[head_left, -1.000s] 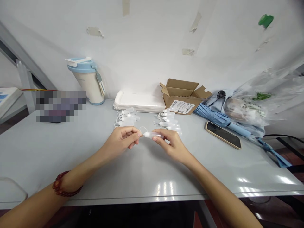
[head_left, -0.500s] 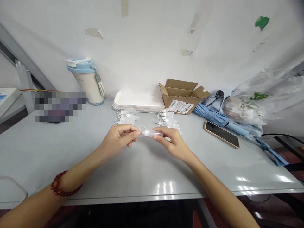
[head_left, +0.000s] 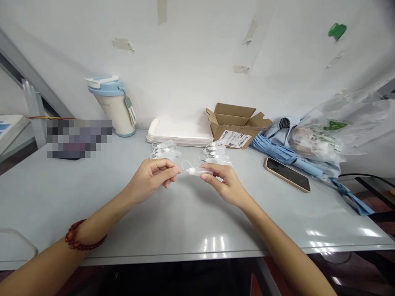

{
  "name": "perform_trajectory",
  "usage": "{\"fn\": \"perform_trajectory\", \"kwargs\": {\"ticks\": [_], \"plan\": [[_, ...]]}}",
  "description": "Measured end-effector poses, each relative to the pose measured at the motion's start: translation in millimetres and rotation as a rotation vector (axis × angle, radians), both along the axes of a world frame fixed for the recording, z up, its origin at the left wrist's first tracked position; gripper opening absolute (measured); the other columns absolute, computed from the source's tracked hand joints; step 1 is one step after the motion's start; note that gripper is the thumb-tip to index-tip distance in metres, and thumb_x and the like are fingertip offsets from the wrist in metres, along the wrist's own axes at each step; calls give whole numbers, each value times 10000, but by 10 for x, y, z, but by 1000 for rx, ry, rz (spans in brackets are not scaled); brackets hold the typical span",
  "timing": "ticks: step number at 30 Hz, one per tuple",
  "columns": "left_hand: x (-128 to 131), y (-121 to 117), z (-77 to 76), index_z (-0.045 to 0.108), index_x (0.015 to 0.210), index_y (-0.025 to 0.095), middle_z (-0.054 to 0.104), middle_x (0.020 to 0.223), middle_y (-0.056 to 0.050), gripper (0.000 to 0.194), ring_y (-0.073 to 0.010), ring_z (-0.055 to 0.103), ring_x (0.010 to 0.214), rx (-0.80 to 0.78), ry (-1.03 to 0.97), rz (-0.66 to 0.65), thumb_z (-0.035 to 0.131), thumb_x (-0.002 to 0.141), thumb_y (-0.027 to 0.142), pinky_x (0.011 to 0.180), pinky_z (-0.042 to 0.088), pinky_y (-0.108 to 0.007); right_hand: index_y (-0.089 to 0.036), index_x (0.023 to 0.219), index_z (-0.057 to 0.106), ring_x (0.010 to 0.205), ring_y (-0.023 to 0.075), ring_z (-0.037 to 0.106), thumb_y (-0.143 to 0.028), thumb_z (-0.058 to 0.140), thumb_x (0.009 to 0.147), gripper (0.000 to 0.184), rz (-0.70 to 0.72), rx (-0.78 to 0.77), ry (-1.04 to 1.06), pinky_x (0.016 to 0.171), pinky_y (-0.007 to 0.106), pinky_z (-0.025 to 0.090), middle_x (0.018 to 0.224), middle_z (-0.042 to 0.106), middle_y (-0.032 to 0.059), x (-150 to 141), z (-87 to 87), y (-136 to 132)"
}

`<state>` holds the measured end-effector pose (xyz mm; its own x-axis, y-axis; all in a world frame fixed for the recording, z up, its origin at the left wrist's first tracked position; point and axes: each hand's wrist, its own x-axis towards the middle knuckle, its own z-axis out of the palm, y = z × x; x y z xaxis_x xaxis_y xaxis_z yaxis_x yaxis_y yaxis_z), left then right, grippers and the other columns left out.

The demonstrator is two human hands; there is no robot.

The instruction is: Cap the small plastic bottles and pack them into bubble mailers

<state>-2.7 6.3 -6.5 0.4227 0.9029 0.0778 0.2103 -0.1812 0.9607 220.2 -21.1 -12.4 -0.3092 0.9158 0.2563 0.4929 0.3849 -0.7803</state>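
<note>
Over the table, my right hand (head_left: 224,183) is closed round a small translucent squeeze bottle (head_left: 200,172), held sideways with its white neck and narrow tip pointing left. A thin white loop of tether (head_left: 186,164) arches above the neck. My left hand (head_left: 156,176) is pinched, thumb against forefinger, just left of the tip; whatever small thing lies between those fingertips is too small to make out. Behind my hands lie two groups of similar bottles: several at the left (head_left: 165,150) and several at the right (head_left: 217,154), the nearest ones partly hidden by my hands.
A stack of white trays (head_left: 182,133) lies against the wall beside an open cardboard box (head_left: 236,127). To the left stands a cream tumbler (head_left: 115,111) with a blue lid. A phone (head_left: 286,174), a folded blue umbrella (head_left: 277,150) and a plastic bag (head_left: 321,135) lie right.
My left hand has drawn slightly left, so the gap between its fingertips and the bottle tip is wider. My right hand still holds the bottle in nearly the same place.
</note>
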Motion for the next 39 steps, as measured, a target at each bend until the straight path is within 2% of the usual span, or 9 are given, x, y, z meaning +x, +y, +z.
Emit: {"fn": "perform_trajectory", "kwargs": {"ticks": [3, 12, 16, 18, 21, 24, 26, 32, 39], "plan": [[-11, 11, 2, 600, 672, 170, 551, 614, 34, 216, -73, 479, 516, -3, -6, 31, 541, 843, 289, 563, 414, -218, -176, 994, 666, 759, 146, 587, -323, 525, 892, 228, -1, 9, 2, 646, 256, 433, 927, 691, 40, 7, -23, -1], [65, -60, -17, 623, 740, 170, 555, 604, 34, 181, -70, 467, 487, -18, 121, -3, 564, 829, 315, 486, 389, -195, -170, 1035, 645, 770, 157, 591, -329, 510, 900, 249, 14, 1, -36, 645, 272, 447, 926, 681, 54, -21, -58, -3], [27, -18, 10, 644, 740, 171, 561, 606, 27, 192, -71, 451, 489, -7, 133, -8, 584, 815, 337, 475, 381, -193, -177, 1062, 622, 686, 134, 559, -339, 532, 888, 254, 22, 10, -72, 617, 265, 452, 861, 661, 42, -15, -68, 7], [-25, 39, 24, 648, 726, 169, 550, 586, 28, 190, -71, 440, 484, -4, 116, 31, 603, 799, 338, 471, 377, -194, -175, 1066, 608, 659, 124, 545, -318, 544, 882, 241, 17, 43, -76, 598, 251, 449, 814, 644, 29, 5, -75, 22], [-133, 181, 15, 653, 713, 168, 503, 530, 40, 164, -69, 411, 465, -3, 25, 206, 639, 765, 323, 456, 353, -194, -175, 1063, 588, 670, 122, 552, -271, 528, 889, 207, -23, 128, -93, 588, 238, 447, 806, 630, 27, 69, -92, 68], [-255, 372, -57, 646, 702, 166, 518, 569, 31, 150, -64, 393, 461, 7, -95, 401, 655, 739, 312, 445, 321, -199, -179, 1043, 583, 681, 133, 556, -251, 503, 896, 183, -69, 207, -182, 602, 253, 450, 823, 624, 38, 162, -115, 139], [-330, 497, -139, 646, 735, 171, 528, 590, 27, 150, -64, 386, 457, 14, -89, 463, 650, 737, 320, 449, 311, -205, -177, 1017, 589, 697, 148, 561, -236, 488, 897, 168, -97, 226, -275, 620, 272, 451, 851, 621, 56, 229, -130, 189], [-434, 701, -370, 661, 804, 164, 513, 554, 37, 222, -76, 371, 451, 0, 9, 437, 652, 717, 367, 471, 301, -217, -177, 988, 597, 719, 169, 575, -175, 465, 880, 170, -199, 188, -450, 630, 284, 444, 935, 626, 83, 391, -151, 296], [-441, 731, -408, 698, 840, 166, 656, 698, -12, 251, -142, 551, 641, 46, 182, 489, 643, 720, 380, 605, 400, -233, -162, 987, 600, 796, 183, 587, -138, 530, 843, 162, -236, 113, -564, 716, 301, 444, 977, 625, 82, 451, -90, 292]]}}
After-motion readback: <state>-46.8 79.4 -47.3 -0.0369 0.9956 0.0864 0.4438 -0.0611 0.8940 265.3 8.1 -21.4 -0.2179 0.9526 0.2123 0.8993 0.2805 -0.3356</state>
